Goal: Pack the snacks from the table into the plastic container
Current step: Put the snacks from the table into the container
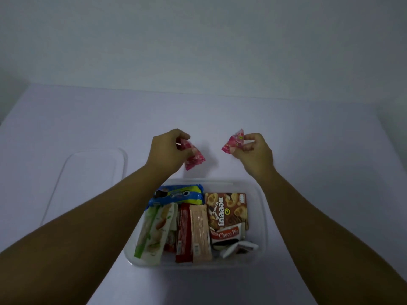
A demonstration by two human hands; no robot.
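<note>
Pink snack packets, two: one [195, 158] pinched in left hand [167, 150], one [233, 143] pinched in right hand [255, 150], both held up off the table [308, 139] just past the far rim of the plastic container [263, 216], at about 12 o'clock from it. Left packet hanging down toward 5 o'clock from the fingers; right packet sticking out toward 10 o'clock. Both hands closed on their packets with fingertips, thumbs against fingers.

Step in hand, by judgement: bringing the last two packets back toward 6 o'clock and dropping them in. Best done by lowering over the free gaps, not onto the tall stack. Bare floor visible along the far edge near 12 o'clock and along the near edge at 6 o'clock. Release low, so light wrappers do not bounce or slide out. Lay flat to leave room for the lid [92, 172], lying on the table at 9–10 o'clock of the container.

Look of packets: small, crinkly, glossy film, pink with white and red pattern, bit of green on the right one; print too blurred to read. Likely light and slippery.

Container: clear, rectangular, already well filled. Blue cookie pack [178, 194] across the far left, brown biscuit box [226, 208] at far right, Choco Pie packs [226, 235] at near right, red bar [182, 234] and peach wafer bar [200, 232] in the middle, green-and-white pouch [154, 230] at left. No other loose snacks seen on the table. Dim light, bluish cast.
</note>
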